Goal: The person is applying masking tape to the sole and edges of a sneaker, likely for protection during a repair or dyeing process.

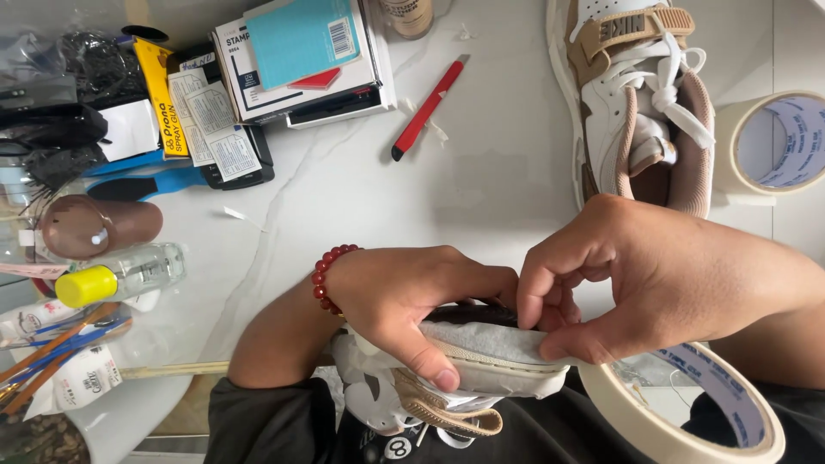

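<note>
My left hand (pixel 404 296), with a red bead bracelet (pixel 326 275) on the wrist, grips a white and tan sneaker (pixel 481 357) held on its side in my lap, thumb pressed on its pale covered sole. My right hand (pixel 636 275) pinches the edge of that covering at the sole's top, fingertips meeting the left hand's. A roll of beige masking tape (pixel 687 421) hangs around my right wrist below the shoe. The matching sneaker (pixel 644 94) lies on the white marble table (pixel 361 189) at the upper right.
A red utility knife (pixel 427 107) lies at the table's middle top. A second tape roll (pixel 773 142) sits at the right edge. Stacked boxes and booklets (pixel 292 60) stand at the top; bottles, a yellow-capped vial (pixel 120 277) and brushes (pixel 51 352) crowd the left.
</note>
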